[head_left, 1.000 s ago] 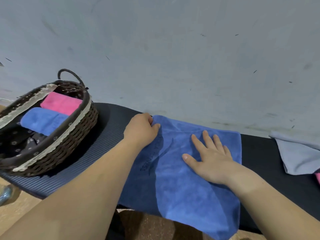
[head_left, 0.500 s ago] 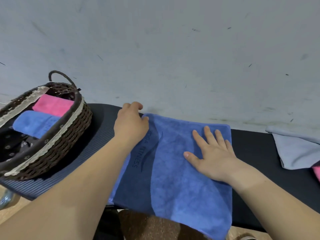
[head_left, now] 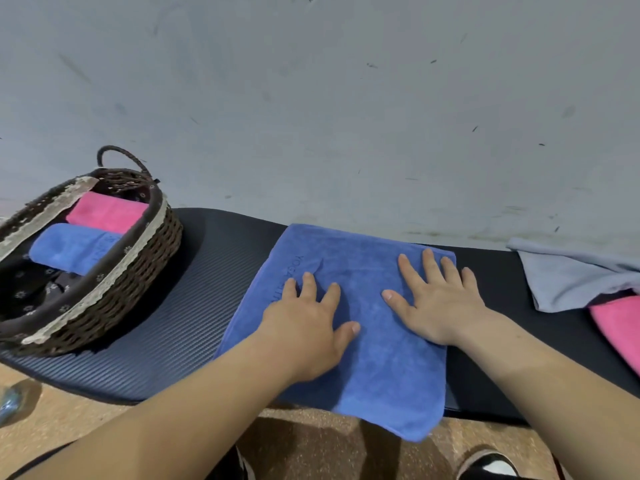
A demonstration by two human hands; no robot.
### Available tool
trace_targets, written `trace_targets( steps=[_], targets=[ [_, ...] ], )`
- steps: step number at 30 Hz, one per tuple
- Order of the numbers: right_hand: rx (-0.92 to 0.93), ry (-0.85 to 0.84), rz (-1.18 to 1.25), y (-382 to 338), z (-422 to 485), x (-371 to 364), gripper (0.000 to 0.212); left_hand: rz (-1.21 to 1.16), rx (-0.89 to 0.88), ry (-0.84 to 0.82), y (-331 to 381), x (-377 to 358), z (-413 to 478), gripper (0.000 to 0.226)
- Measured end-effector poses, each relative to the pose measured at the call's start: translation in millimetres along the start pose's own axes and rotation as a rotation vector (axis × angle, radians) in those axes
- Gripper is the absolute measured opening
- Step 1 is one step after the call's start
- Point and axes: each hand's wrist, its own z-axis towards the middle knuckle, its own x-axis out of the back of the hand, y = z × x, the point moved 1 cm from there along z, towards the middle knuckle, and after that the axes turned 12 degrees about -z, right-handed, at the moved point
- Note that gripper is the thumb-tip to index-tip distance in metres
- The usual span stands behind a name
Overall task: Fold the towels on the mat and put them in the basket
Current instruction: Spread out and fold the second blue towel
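Note:
A blue towel (head_left: 360,258), folded once, lies flat on the dark mat (head_left: 194,306), its near edge hanging over the mat's front. My left hand (head_left: 308,327) presses flat on the towel's left half with fingers spread. My right hand (head_left: 436,299) presses flat on its right half. A wicker basket (head_left: 138,271) with a lace-trimmed lining stands at the mat's left end and holds a folded pink towel (head_left: 107,211) and a folded blue towel (head_left: 69,247).
A grey towel (head_left: 571,275) and a pink towel (head_left: 620,323) lie loose at the mat's right end. A pale wall rises right behind the mat. Brown floor and a shoe (head_left: 491,462) show below the mat's front edge.
My left hand let go of the towel's far left corner and moved back onto the towel, now lying flat. The towel's left flap is smoothed down. My right hand stayed in place.

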Motion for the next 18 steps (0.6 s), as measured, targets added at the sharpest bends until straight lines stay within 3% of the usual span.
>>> trace_targets(
  steps=[3, 7, 9, 11, 14, 17, 18],
  targets=[
    [-0.021, -0.064, -0.084, 0.7, -18.8, 3.0, 0.089, -0.003, -0.04, 0.025, -8.3, 1.8, 16.4, 0.079],
    [-0.078, -0.155, -0.172, 3.0, -51.7, 10.7, 0.095, 0.047, -0.237, 0.1, -19.9, 10.3, 45.5, 0.069],
    [-0.047, -0.192, -0.222, 1.8, -71.9, 17.2, 0.087, 0.06, -0.309, 0.135, -20.6, 13.0, 53.9, 0.068],
    [-0.006, -0.202, -0.233, 1.2, -88.6, 20.8, 0.066, 0.091, -0.329, 0.195, -12.3, 14.2, 48.7, 0.067],
    [0.003, -0.096, -0.153, 4.7, -98.6, 25.2, 0.054, 0.171, -0.31, 0.213, 7.8, 8.5, 14.7, 0.06],
    [0.108, 0.159, 0.017, 9.0, -92.0, 16.2, 0.049, 0.174, -0.137, 0.043, 20.4, -7.2, -24.5, 0.08],
    [0.178, 0.183, 0.081, 9.7, -87.3, 9.3, 0.058, 0.17, -0.082, -0.018, 22.3, -13.4, -32.3, 0.087]
  ],
)
